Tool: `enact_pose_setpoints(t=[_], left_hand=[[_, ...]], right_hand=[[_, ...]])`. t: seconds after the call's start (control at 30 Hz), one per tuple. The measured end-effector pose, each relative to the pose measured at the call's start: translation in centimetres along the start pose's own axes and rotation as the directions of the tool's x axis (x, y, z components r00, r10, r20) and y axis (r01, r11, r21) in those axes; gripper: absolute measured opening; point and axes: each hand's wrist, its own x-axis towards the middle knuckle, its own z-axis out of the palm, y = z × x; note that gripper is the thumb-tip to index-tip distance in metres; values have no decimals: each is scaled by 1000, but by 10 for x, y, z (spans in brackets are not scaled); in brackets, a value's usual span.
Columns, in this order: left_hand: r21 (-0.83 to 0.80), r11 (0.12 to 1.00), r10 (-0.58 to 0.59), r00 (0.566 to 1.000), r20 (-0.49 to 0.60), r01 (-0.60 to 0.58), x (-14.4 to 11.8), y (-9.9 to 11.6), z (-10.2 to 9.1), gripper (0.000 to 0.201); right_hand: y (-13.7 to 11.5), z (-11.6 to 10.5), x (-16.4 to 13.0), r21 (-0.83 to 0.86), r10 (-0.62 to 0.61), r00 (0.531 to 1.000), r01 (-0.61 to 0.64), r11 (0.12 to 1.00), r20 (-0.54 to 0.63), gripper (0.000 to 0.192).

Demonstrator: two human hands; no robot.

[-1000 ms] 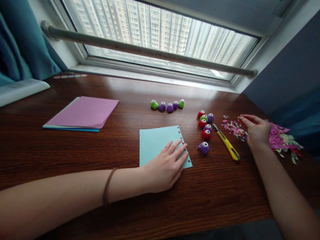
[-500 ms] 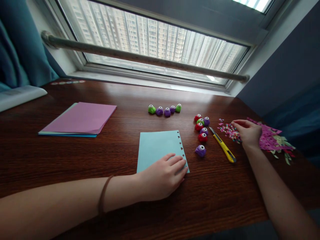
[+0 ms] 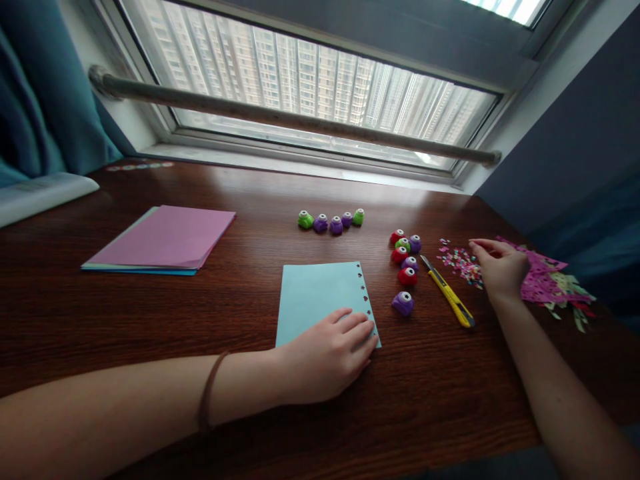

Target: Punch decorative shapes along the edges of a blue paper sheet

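Left hand (image 3: 327,357), fingers flat, pins blue sheet (image 3: 320,297) near desk (image 3: 150,320) front edge; right hand (image 3: 500,267), fingers loosely curled, at confetti (image 3: 460,260): sweeping risks scattering.

A craft corner at a window desk in a high-rise flat

A dark wooden desk (image 3: 150,320) runs right up under a wide window (image 3: 310,73) with a metal rail (image 3: 280,120) across it, and tall apartment blocks fill the view outside, so the room sits high in a residential building. A teal curtain (image 3: 40,93) hangs at the left. The desk carries hobby supplies: a stack of coloured paper (image 3: 165,240), small craft punches (image 3: 333,221), a yellow utility knife (image 3: 449,292), a scatter of paper confetti (image 3: 460,261) and punched paper scraps (image 3: 550,283).
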Motion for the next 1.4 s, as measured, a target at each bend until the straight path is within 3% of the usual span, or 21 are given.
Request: enact_pose_setpoints(t=[0.27, 0.37, 0.43, 0.5, 0.57, 0.63, 0.67, 0.73, 0.9, 1.13, 1.4], left_hand=[[3, 1000, -5, 1000, 12, 5, -1, 0, 0, 31], [7, 1000, -10, 1000, 17, 10, -2, -1, 1, 32], [7, 1000, -13, 1000, 15, 13, -2, 0, 0, 32], [5, 1000, -16, 1000, 15, 16, -1, 0, 0, 32], [6, 1000, -19, 1000, 14, 19, -1, 0, -1, 32], [8, 1000, -22, 1000, 17, 22, -1, 0, -2, 32], [9, 1000, -23, 1000, 20, 23, -1, 0, -2, 32], [9, 1000, -24, 999, 27, 24, -1, 0, -3, 32], [0, 1000, -18, 999, 39, 18, -1, 0, -3, 33], [-14, 1000, -5, 1000, 29, 5, -1, -1, -2, 33], [-27, 1000, 1, 1000, 23, -1, -1, -1, -1, 33]], right_hand=[[-15, -4, -6, -45, -25, 1000, 24, 999, -6, 26], [-33, -8, -15, 27, -39, 997, 38, 999, 66, 29], [-53, -13, -23, 100, -129, 979, 114, 988, 159, 30], [-77, -19, -33, 214, -331, 895, 275, 937, 300, 31], [-98, -24, -43, 353, -546, 712, 421, 836, 442, 50], [-113, -26, -52, 436, -654, 538, 488, 756, 532, 75], [-118, -26, -55, 449, -674, 486, 506, 736, 557, 82], [-120, -24, -59, 437, -675, 447, 526, 729, 587, 86], [-109, -17, -57, 381, -645, 476, 540, 751, 598, 80], [-96, -11, -52, 326, -620, 554, 541, 775, 556, 79], [-89, -6, -48, 278, -613, 592, 562, 779, 523, 76]])
